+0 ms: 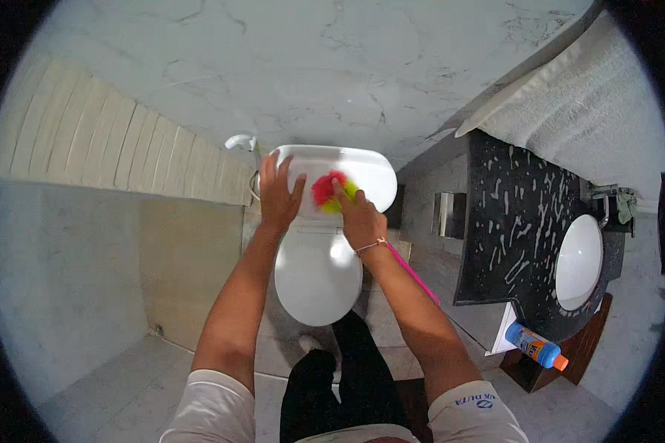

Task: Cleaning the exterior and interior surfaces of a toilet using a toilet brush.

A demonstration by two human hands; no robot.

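My right hand (361, 215) grips a fluffy red and yellow-green duster (326, 190) at its head, which lies against the white toilet tank lid (378, 176). A thin pink handle (415, 274) extends from near my right wrist and runs beside the forearm. My left hand (280, 191) holds nothing; its fingers are spread over the left end of the tank. Below the tank, the white toilet seat cover (318, 277) is closed.
A white bidet sprayer (241, 142) hangs left of the tank. At right, a black countertop (493, 221) with whitish streaks surrounds a white basin (579, 263). A blue bottle with an orange cap (535, 344) lies near its lower edge. A metal paper holder (451, 215) juts out between toilet and counter.
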